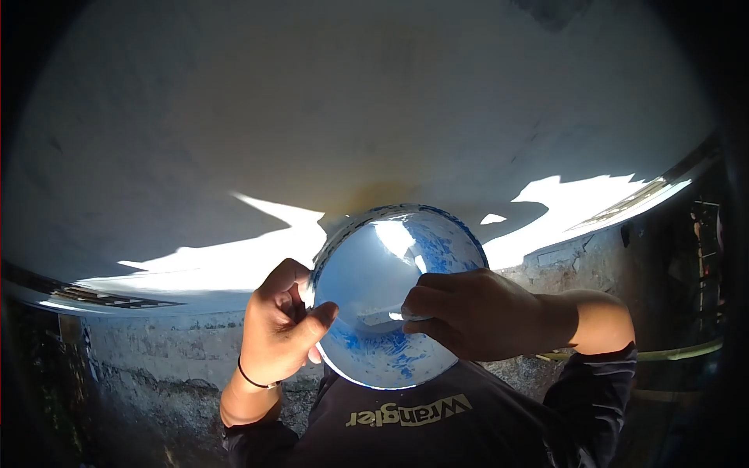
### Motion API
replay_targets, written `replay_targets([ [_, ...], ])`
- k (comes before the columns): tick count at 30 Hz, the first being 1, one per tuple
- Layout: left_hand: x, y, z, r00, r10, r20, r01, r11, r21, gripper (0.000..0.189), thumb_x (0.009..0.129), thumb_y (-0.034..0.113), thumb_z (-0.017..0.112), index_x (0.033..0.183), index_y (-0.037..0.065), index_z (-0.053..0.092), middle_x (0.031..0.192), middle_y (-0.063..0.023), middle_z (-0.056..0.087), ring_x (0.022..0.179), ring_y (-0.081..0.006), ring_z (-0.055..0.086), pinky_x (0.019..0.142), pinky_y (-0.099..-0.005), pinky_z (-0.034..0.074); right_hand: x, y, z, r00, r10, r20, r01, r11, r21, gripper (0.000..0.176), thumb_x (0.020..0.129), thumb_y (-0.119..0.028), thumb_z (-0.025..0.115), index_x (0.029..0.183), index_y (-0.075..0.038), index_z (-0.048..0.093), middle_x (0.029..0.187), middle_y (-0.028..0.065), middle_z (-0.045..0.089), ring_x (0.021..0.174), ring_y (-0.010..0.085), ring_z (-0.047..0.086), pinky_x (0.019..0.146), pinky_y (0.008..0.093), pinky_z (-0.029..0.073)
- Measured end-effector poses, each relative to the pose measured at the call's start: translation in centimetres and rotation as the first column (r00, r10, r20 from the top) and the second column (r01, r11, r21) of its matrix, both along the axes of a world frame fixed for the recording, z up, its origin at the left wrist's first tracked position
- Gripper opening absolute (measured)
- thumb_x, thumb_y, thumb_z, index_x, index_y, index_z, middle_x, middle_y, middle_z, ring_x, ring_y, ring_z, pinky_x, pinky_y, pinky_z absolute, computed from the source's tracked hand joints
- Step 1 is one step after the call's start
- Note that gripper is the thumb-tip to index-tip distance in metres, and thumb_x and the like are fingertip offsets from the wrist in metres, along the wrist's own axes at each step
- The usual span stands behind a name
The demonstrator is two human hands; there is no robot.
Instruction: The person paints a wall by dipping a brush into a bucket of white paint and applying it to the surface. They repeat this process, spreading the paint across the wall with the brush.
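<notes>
A round white bucket (pixel 374 366), its inner wall streaked and spotted with blue paint, is held in front of my chest with its opening facing me. My left hand (pixel 285 320) grips the rim on the left side, thumb over the edge and the other fingers outside. My right hand (pixel 472 316) is closed in a fist over the right part of the opening. A small pale tip of something shows at its fingers; the rest is hidden. Inside the bucket lies a smooth pale bluish surface (pixel 367 273), which looks like paint or liquid, with bright sunlight on its far side.
A large, smooth grey-white wall (pixel 374 101) fills the upper view, with sunlit patches along its lower part. Below it runs a rough, weathered masonry strip (pixel 172 351). Slatted vents (pixel 117 296) appear at the left. A greenish pole (pixel 679 352) lies at the right.
</notes>
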State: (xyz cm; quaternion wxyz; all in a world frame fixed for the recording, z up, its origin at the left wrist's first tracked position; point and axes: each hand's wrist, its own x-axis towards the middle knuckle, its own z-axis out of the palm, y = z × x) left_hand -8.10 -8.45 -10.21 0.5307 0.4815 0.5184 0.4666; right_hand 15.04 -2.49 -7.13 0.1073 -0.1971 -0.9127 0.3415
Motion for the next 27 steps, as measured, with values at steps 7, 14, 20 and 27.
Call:
replay_targets([
  [7, 1.1, -0.6, -2.2, 0.993, 0.066, 0.102, -0.061, 0.997, -0.052, 0.015, 0.081, 0.003, 0.058, 0.086, -0.001, 0.045, 0.064, -0.0045, 0.055, 0.036, -0.0055, 0.047, 0.03, -0.0163, 0.034, 2.8, 0.8, -0.2, 0.906, -0.279, -0.319, 0.303, 0.953, 0.027, 0.018, 0.082, -0.009, 0.062, 0.092, 0.0, 0.051, 0.079, 0.0143, 0.061, 0.067, 0.0258, 0.066, 0.053, 0.0312, 0.053],
  [14, 3.6, -0.6, -3.1, 0.986, 0.132, 0.101, -0.121, 0.987, -0.107, 0.016, 0.082, 0.006, 0.06, 0.086, 0.0, 0.046, 0.066, -0.0048, 0.056, 0.037, -0.0051, 0.047, 0.03, -0.0161, 0.032, 2.3, 0.5, -3.6, 0.92, -0.241, -0.309, 0.31, 0.93, 0.199, 0.017, 0.082, -0.009, 0.063, 0.087, 0.002, 0.052, 0.075, 0.0116, 0.056, 0.063, 0.0214, 0.063, 0.05, 0.0304, 0.053],
  [20, 5.3, -0.9, -4.2, 0.971, 0.213, 0.111, -0.195, 0.969, -0.154, 0.016, 0.083, 0.008, 0.059, 0.086, 0.0, 0.046, 0.066, -0.0064, 0.057, 0.037, -0.0052, 0.048, 0.03, -0.0163, 0.033, 1.5, 0.9, -7.1, 0.953, 0.098, -0.288, 0.061, 0.865, 0.499, 0.022, 0.075, -0.011, 0.066, 0.087, 0.002, 0.052, 0.077, 0.0106, 0.052, 0.066, 0.0195, 0.058, 0.051, 0.0311, 0.052],
  [27, 5.7, -1.0, -5.2, 0.957, 0.27, 0.11, -0.25, 0.954, -0.167, 0.016, 0.085, 0.008, 0.059, 0.086, 0.0, 0.045, 0.065, -0.0062, 0.057, 0.038, -0.005, 0.049, 0.03, -0.0163, 0.033, 1.4, 1.8, -7.0, 0.97, -0.044, -0.24, 0.095, 0.974, 0.205, 0.024, 0.075, -0.007, 0.071, 0.083, 0.001, 0.049, 0.069, 0.0126, 0.059, 0.06, 0.0227, 0.063, 0.048, 0.0306, 0.05],
])
